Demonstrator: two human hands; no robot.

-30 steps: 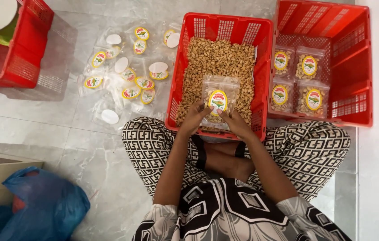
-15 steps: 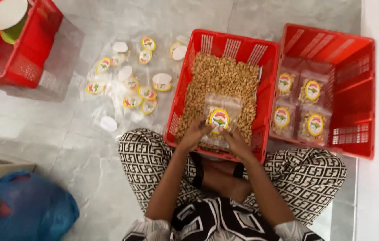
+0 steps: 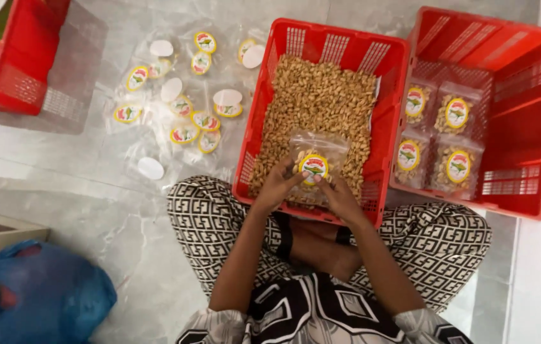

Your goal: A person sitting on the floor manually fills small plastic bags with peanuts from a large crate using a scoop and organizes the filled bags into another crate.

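A clear plastic bag [image 3: 316,153] with a round yellow sticker, partly filled with nuts, is held upright over a red crate [image 3: 269,121] heaped with loose tan nuts [image 3: 321,102]. My left hand [image 3: 278,183] grips the bag's lower left side. My right hand [image 3: 337,194] grips its lower right side, fingers by the sticker. Both hands rest at the crate's near rim, above my crossed legs in patterned trousers.
A second red crate [image 3: 519,114] on the right holds several filled, stickered bags [image 3: 456,167]. Empty stickered bags [image 3: 184,121] lie scattered on the grey tiled floor at left. A third red crate [image 3: 16,70] sits far left. A blue plastic bag [image 3: 41,293] lies at lower left.
The view has shifted slightly. My hands keep hold of the bag over the nuts, drawn a little nearer to the crate's near rim.
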